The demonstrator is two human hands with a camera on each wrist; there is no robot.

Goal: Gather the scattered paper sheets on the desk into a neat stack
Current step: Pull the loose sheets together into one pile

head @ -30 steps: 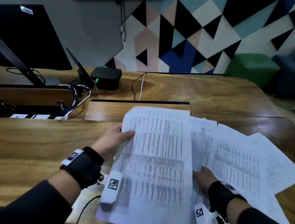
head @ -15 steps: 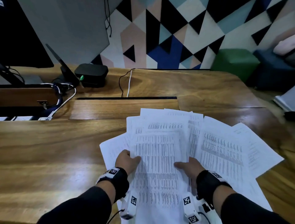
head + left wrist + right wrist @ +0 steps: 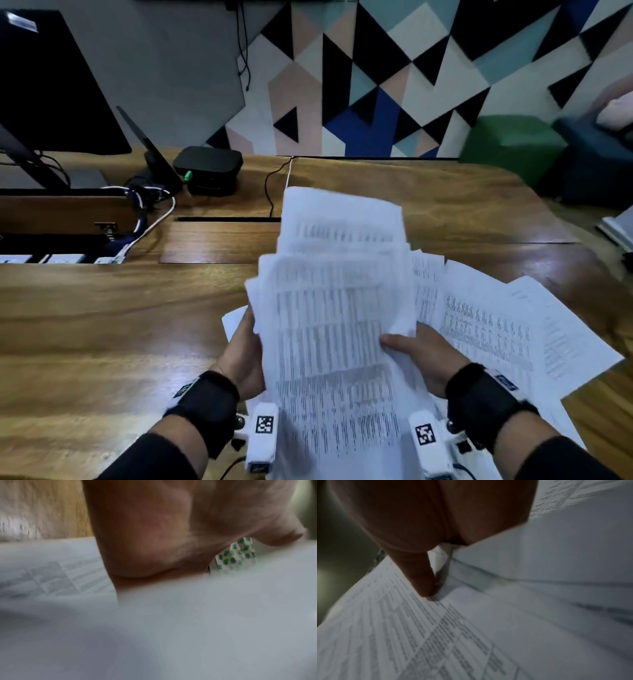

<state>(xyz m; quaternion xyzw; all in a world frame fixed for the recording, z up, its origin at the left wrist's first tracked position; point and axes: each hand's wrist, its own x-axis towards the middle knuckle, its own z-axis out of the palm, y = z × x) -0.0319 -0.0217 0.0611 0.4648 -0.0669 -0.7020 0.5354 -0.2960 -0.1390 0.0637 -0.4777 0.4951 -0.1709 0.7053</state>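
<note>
Your two hands hold a bundle of printed sheets (image 3: 337, 308) lifted off the wooden desk (image 3: 102, 325), near the middle of the scene and tilted up toward the far wall. The sheets in the bundle are uneven, their far edges fanned and blurred.

Your left hand (image 3: 245, 353) clasps the bundle's left edge, palm against the paper; from the head view the fingers are hidden behind the sheets. In the left wrist view that hand (image 3: 171, 531) presses into white paper (image 3: 171, 622), and a dotted bandage (image 3: 236, 554) shows on one finger.

Your right hand (image 3: 419, 359) grips the bundle's right edge, thumb lying across the printed face, the other fingers tucked underneath. In the right wrist view the thumb (image 3: 421, 577) presses down on a printed page (image 3: 419, 635), with more sheet edges layered to the right.

More loose sheets (image 3: 507, 329) lie flat on the desk to the right of the bundle, overlapping each other in a fan that reaches toward the near right edge. One sheet corner (image 3: 234, 318) shows just left of your left hand.

At the far left stand a dark monitor (image 3: 51, 85), a small black box (image 3: 207, 168) and a tangle of cables (image 3: 147, 202). A wall of coloured triangles (image 3: 394, 75) runs behind the desk, with a green cube seat (image 3: 510, 147) at the far right.
</note>
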